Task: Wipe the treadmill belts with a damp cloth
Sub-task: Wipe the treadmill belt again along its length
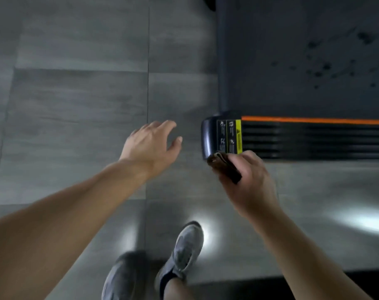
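Grey tiled floor (76, 94); treadmill belt (292, 61) spotted; right hand (251, 182) grips cloth (224, 166).

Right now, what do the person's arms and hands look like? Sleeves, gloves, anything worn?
Left forearm and right forearm are bare to the frame's edge, with no sleeves in view. Left hand and right hand wear no gloves. No watch, band or ring shows, though the picture is blurry. Grey sneakers below.

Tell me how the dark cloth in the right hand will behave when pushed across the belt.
Probably floppy: the cloth sits folded in layers in the right hand. Likely light: one hand holds it easily.
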A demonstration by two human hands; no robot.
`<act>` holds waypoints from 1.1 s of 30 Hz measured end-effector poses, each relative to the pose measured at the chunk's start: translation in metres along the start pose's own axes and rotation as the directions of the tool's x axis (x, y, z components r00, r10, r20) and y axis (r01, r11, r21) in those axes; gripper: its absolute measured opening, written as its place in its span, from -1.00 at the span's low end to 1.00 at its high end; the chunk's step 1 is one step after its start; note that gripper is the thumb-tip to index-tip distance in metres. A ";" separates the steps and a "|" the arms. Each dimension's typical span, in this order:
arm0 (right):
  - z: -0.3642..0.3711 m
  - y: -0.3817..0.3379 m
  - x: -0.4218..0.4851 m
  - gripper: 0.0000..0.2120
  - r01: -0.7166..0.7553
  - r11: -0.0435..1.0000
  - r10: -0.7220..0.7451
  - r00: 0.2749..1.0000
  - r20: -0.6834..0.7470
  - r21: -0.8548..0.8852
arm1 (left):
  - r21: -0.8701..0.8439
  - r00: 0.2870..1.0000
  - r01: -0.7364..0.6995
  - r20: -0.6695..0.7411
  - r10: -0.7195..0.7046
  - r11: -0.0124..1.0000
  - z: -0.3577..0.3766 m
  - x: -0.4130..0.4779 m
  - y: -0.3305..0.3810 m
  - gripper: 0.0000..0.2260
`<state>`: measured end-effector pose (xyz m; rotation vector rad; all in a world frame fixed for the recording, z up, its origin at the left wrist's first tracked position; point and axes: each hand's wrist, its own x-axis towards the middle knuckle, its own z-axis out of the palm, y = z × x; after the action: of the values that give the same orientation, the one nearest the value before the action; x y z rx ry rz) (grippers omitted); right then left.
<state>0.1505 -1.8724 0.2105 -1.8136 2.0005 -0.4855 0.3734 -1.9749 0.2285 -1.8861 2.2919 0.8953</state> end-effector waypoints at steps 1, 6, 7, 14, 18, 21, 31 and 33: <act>-0.003 0.009 0.019 -0.62 0.016 1.000 -0.016 1.000 -0.009 -0.007 | -0.014 1.000 0.007 -0.001 -0.007 1.000 -0.001 0.017 0.007 -0.58; -0.014 0.047 0.122 -0.63 0.037 0.997 -0.038 0.999 -0.008 -0.070 | -0.054 1.000 -0.001 0.001 0.001 0.999 -0.004 0.108 0.031 -0.56; -0.016 0.055 0.144 -0.63 0.045 0.997 -0.046 0.999 -0.017 -0.071 | -0.062 1.000 0.001 0.001 -0.001 0.998 -0.005 0.129 0.033 -0.56; -0.009 0.100 0.305 -0.69 0.077 0.991 -0.084 0.995 -0.056 -0.111 | -0.136 1.000 0.002 -0.015 -0.004 0.991 -0.006 0.282 0.050 -0.56; 0.007 0.121 0.407 -0.67 0.120 0.986 -0.135 0.983 -0.126 -0.119 | -0.241 0.999 0.034 -0.024 -0.041 0.970 0.009 0.364 0.060 -0.55; 0.017 0.133 0.488 -0.67 0.198 0.973 -0.216 0.961 -0.171 -0.116 | -0.386 0.995 0.062 -0.046 -0.086 0.920 0.026 0.416 0.073 -0.59; 0.058 0.146 0.628 -0.56 0.341 0.893 -0.403 0.897 -0.181 -0.294 | -0.725 0.992 0.029 -0.064 -0.109 0.688 0.081 0.475 0.099 -0.39; 0.062 0.149 0.605 -0.57 0.460 0.833 -0.518 0.844 -0.140 -0.307 | -0.746 0.988 0.001 -0.100 -0.114 0.666 0.088 0.476 0.099 -0.39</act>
<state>0.0044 -2.4593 0.0471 -2.5685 1.7752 -0.6118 0.1322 -2.3481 0.0133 -2.3213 2.0594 1.9982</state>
